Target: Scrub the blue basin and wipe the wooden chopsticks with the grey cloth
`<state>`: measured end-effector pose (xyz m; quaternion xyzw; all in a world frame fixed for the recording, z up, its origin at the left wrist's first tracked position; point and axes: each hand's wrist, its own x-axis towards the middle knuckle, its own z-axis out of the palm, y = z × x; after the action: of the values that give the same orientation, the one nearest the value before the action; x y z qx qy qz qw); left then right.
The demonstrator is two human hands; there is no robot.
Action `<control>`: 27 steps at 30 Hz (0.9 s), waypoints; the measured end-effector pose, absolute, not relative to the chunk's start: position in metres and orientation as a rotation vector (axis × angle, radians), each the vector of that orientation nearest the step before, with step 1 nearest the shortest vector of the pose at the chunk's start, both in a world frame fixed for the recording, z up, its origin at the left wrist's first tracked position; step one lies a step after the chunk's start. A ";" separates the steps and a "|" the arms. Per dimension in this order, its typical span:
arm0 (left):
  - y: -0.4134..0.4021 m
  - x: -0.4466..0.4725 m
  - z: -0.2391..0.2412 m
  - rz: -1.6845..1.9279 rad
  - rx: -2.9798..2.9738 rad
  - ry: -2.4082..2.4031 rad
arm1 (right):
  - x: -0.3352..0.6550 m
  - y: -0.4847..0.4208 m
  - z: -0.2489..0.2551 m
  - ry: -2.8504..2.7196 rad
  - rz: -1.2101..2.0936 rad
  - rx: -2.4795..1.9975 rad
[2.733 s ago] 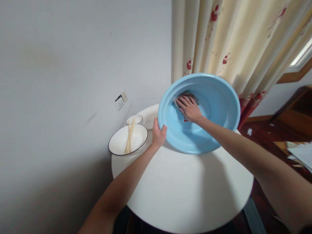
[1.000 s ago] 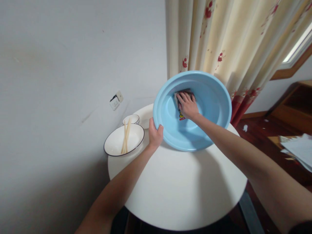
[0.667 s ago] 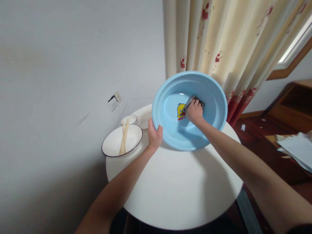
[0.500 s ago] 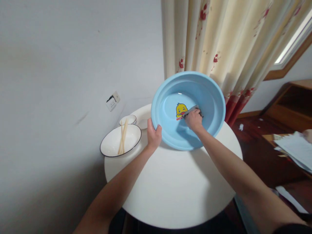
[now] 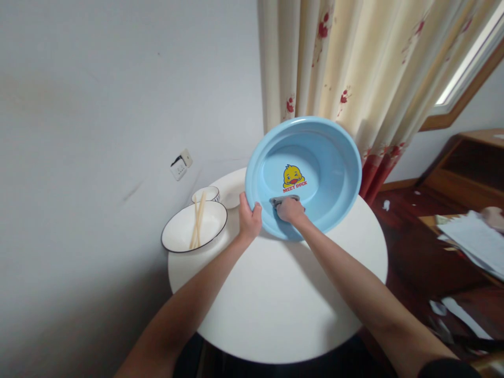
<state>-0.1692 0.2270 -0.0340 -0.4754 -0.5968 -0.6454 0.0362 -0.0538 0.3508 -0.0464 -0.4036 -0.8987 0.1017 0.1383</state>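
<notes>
A light blue plastic basin [image 5: 342,178] stands tilted on the round white table [image 5: 275,304], its inside facing me. A yellow duck print with red letters shows on its bottom. My left hand [image 5: 250,218] grips the basin's left rim, thumb on the inner side and fingers mostly hidden behind. Inside the basin, my right hand [image 5: 290,209] is closed on a grey cloth [image 5: 279,200] and presses it against the lower left of the inner surface, below the print. Most of the cloth lies under the fingers.
Left of the basin is a white enamel bowl [image 5: 177,231] with a dark rim and several chopsticks [image 5: 199,220] across it. A smaller bowl [image 5: 205,194] and a white plate [image 5: 232,194] stand behind. Curtains [image 5: 315,63] hang beyond the table; papers [image 5: 472,239] lie at right, beside another person's hand [image 5: 493,216].
My right hand has moved the cloth left and down across the inside of the basin, uncovering the full print. My left hand keeps its hold on the rim.
</notes>
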 end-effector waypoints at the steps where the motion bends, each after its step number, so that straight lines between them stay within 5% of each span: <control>1: 0.227 -0.170 -0.035 -1.988 -1.458 -1.825 | -0.057 0.347 -0.044 -2.612 0.303 -1.186; 12: 0.229 -0.171 -0.035 -1.946 -1.408 -1.847 | -0.059 0.332 -0.031 -2.410 0.833 -1.480; 18: 0.227 -0.171 -0.033 -1.926 -1.416 -1.879 | -0.055 0.367 -0.042 -1.952 0.812 -1.740; 27: 0.225 -0.182 -0.031 -1.921 -1.482 -1.923 | -0.046 0.438 -0.014 -1.716 0.473 -1.380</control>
<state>-0.1821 0.2251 -0.0312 -0.4786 -0.6210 -0.6203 0.0228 -0.0463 0.4383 -0.0137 -0.5532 -0.6879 0.1895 0.4299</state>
